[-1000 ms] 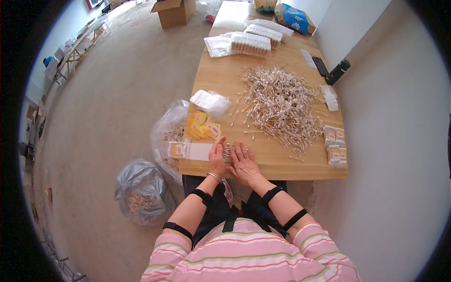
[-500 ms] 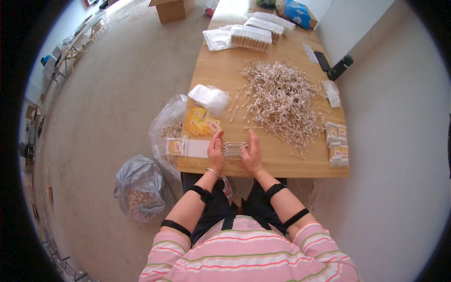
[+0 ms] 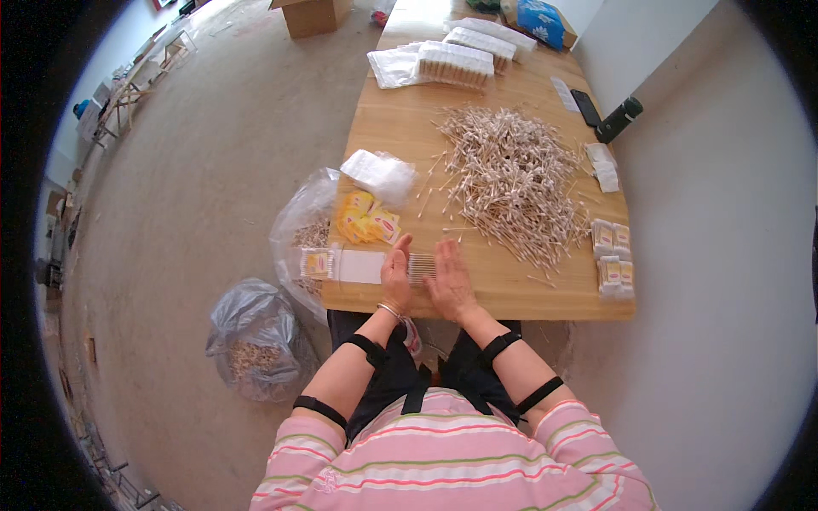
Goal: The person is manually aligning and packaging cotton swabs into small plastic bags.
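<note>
A row of cotton swabs (image 3: 421,267) lies side by side on the table near its front edge, between my two hands. My left hand (image 3: 397,277) stands on its edge at the row's left end, fingers stretched out. At the right end, my right hand (image 3: 452,279) is flat and tilted, its fingers extended and covering the swab tips there. Left of my left hand is a white card strip (image 3: 361,266), and beyond it a clear pack of swabs with a yellow label (image 3: 317,263). A big loose heap of swabs (image 3: 511,175) spreads across the table ahead to the right.
Yellow printed cards (image 3: 366,219) and clear plastic bags (image 3: 377,172) lie at the table's left edge. Filled packs (image 3: 610,255) stand at the right edge, with a phone (image 3: 584,108) and dark bottle (image 3: 619,120) farther back. Bags of swabs (image 3: 260,341) sit on the floor.
My right hand has turned from upright to flatter and moved left, its fingers now over the swabs' right ends. My left hand has shifted slightly right.
</note>
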### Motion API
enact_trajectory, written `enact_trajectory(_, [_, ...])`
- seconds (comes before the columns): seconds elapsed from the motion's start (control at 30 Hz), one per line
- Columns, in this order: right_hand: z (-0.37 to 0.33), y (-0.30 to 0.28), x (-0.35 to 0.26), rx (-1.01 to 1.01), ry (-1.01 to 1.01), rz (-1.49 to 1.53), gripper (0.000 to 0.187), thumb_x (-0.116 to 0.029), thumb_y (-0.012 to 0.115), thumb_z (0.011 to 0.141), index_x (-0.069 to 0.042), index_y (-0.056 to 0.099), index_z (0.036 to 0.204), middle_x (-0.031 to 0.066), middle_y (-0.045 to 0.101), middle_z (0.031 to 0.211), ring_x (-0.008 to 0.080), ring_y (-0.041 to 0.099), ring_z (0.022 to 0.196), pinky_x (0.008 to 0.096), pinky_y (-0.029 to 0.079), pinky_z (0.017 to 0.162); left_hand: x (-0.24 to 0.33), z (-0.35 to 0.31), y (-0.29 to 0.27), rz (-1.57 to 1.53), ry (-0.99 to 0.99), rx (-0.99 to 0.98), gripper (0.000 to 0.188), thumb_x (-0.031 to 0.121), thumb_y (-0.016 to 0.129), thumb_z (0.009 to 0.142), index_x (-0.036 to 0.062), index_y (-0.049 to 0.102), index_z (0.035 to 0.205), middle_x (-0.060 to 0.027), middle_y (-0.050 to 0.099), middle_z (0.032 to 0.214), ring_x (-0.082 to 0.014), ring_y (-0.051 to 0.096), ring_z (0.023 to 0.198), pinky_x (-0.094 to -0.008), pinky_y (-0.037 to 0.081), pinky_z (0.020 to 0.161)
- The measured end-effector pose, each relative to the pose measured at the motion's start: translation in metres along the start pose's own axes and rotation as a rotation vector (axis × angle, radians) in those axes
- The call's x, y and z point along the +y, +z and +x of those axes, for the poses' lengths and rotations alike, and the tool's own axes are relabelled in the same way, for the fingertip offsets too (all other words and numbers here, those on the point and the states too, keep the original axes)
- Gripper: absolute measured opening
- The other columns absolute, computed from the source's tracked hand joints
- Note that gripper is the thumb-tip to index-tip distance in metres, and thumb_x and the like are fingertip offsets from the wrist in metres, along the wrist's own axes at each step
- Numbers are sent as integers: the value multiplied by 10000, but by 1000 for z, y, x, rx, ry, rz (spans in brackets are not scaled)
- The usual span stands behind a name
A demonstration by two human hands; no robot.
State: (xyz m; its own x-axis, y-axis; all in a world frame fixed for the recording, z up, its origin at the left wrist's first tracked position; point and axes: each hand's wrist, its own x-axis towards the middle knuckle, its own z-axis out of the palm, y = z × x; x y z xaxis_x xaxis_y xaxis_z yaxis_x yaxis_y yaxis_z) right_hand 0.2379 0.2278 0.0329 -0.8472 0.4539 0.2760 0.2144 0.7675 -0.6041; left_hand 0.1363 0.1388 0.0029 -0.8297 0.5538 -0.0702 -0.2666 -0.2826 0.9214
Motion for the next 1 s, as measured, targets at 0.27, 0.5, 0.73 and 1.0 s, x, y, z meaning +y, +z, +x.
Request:
enact_trajectory(0.27, [-8, -6, -11, -349, -76, -410, 863, -505, 507, 847, 76, 193, 1404, 239, 143, 1489, 346, 91, 1407, 440, 76, 1144, -1, 3, -5, -49, -2, -101, 539, 355, 354, 998, -67, 370, 1333, -166, 393, 1388, -240, 333, 1324, -348, 222, 1119])
enact_trajectory(0.5, [-8, -9, -13, -388, -46, -372, 976, -563, 567, 773, 77, 186, 1404, 241, 153, 1485, 348, 105, 1402, 447, 84, 1142, 19, -31, -20, 523, 168, -190, 413, 253, 408, 980, -12, 465, 1292, -195, 424, 1364, -312, 375, 1296, -351, 293, 1071])
enact_trajectory(0.73, [-11, -2, -2, -348, -113, -518, 959, -489, 577, 754, 71, 158, 1410, 227, 156, 1486, 343, 119, 1402, 432, 104, 1145, 50, -75, -12, 1297, 378, -392, 567, 344, 577, 855, 80, 443, 1338, -150, 464, 1146, -340, 401, 1114, -428, 272, 991])
enact_trajectory(1.0, [-12, -3, -7, -309, -116, -453, 938, -479, 563, 771, 66, 152, 1413, 215, 143, 1495, 336, 120, 1404, 422, 99, 1148, 47, -74, -14, 1367, 331, -404, 591, 389, 583, 839, 100, 444, 1336, -127, 477, 1061, -318, 421, 1029, -428, 272, 945])
